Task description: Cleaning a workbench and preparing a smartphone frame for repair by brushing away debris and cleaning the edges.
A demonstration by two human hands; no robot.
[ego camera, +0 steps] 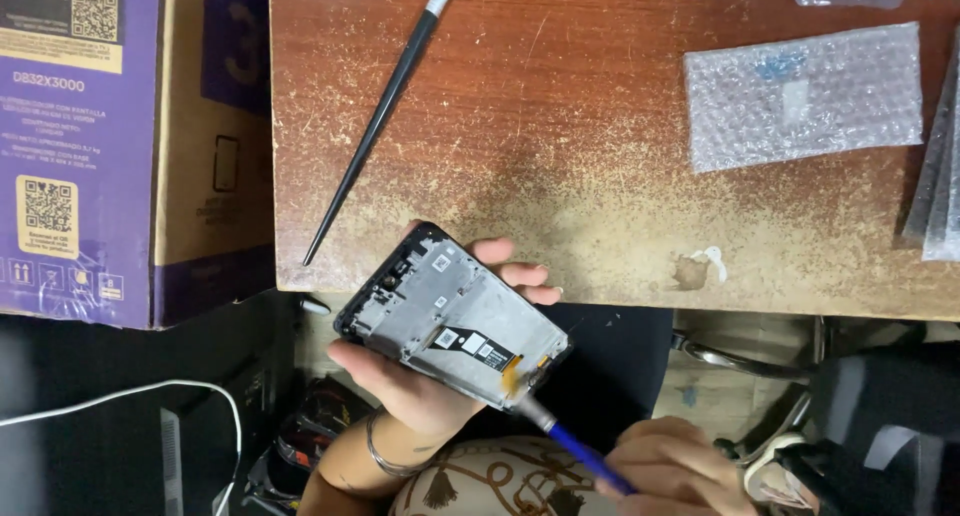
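My left hand (420, 381) cradles the phone frame (450, 321) from below, grip closed around it: palm under the lower edge, fingertips (520, 271) curling over the far edge. The frame is held in the air just off the near edge of the tabletop (560, 146), tilted, inner side up, showing grey metal, small white labels and an orange flex strip near its lower right corner. My right hand (675, 466) is closed on the blue handle of a tool (570, 441); its metal tip touches the frame at that lower right corner, beside the orange strip. On the tabletop, a long black brush (375, 126) lies diagonally, well apart from the frame. A bubble-wrap pouch (800, 96) lies flat toward the right. A cardboard box (110, 146) stands to the left of the tabletop. A white cable (150, 388) runs below the box.
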